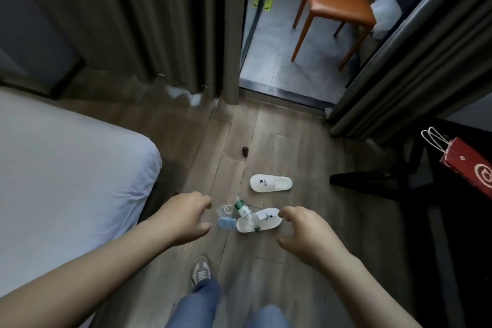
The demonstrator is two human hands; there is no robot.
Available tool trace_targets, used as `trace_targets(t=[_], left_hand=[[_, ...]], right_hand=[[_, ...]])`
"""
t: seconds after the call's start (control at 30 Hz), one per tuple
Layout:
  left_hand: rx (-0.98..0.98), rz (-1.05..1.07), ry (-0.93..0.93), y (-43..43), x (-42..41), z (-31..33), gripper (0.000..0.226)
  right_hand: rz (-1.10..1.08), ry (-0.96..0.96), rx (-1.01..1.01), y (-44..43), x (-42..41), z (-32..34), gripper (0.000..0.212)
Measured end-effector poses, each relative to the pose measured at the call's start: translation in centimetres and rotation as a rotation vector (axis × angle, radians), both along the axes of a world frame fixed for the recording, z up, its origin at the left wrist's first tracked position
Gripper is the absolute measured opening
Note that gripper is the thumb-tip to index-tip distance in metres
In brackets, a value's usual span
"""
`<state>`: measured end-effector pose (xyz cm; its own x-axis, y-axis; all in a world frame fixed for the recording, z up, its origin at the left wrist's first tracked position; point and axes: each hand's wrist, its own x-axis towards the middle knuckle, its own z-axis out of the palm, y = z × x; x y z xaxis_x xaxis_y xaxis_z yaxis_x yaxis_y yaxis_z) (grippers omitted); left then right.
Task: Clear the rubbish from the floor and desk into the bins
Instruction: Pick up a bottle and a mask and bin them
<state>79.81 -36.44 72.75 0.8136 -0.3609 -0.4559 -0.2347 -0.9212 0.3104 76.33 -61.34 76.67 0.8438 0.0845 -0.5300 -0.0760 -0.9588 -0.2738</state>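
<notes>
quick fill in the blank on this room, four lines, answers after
The chair beyond the doorway is ____.
The plastic bottle touches a white ____.
The left hand and right hand both hold ____.
The paper bag with string handles is ____.
Missing words: orange; slipper; nothing; red.

A clear green-label bottle (241,208) is lying on the floor (292,141), lower middle of the frame, touching a squashed blue-label bottle (224,222). A small brown lump (245,151) is sitting higher up.
</notes>
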Motion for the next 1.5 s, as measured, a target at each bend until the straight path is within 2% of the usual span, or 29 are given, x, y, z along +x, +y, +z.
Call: trace_targets(t=[0.27,0.47,0.63,0.9,1.07,1.17,1.3,1.5], left_hand=[[0.031,0.059,0.124,-0.7,4.7,-8.7,0.047],[0.056,0.138,0.139,-2.6,7.4,-18.6,0.047],[0.089,0.15,0.168,-3.7,8.6,-30.2,0.046],[0.125,0.075,0.199,-4.5,9.8,-51.7,0.046],[0.108,-0.025,0.143,-4.7,10.6,-64.4,0.059],[0.071,-0.111,0.068,-5.0,11.3,-70.1,0.065],[-0.022,-0.153,-0.067,-6.0,12.4,-73.0,0.067],[-0.112,-0.309,-0.18,-10.6,13.4,-72.5,0.075]], right_hand=[[0.021,0.059,0.007,-0.6,6.7,-7.9,0.04],[0.062,0.093,-0.012,-2.4,11.7,-18.3,0.038],[0.099,0.09,-0.006,-3.5,14.0,-29.5,0.045],[0.144,0.125,-0.021,-4.6,14.7,-51.4,0.05],[0.206,0.071,-0.021,-4.9,16.5,-63.9,0.054],[0.255,0.006,-0.028,-5.4,18.0,-69.3,0.058],[0.314,-0.079,-0.064,-6.5,17.6,-72.4,0.057],[0.281,-0.109,-0.057,-8.9,13.6,-72.0,0.056]])
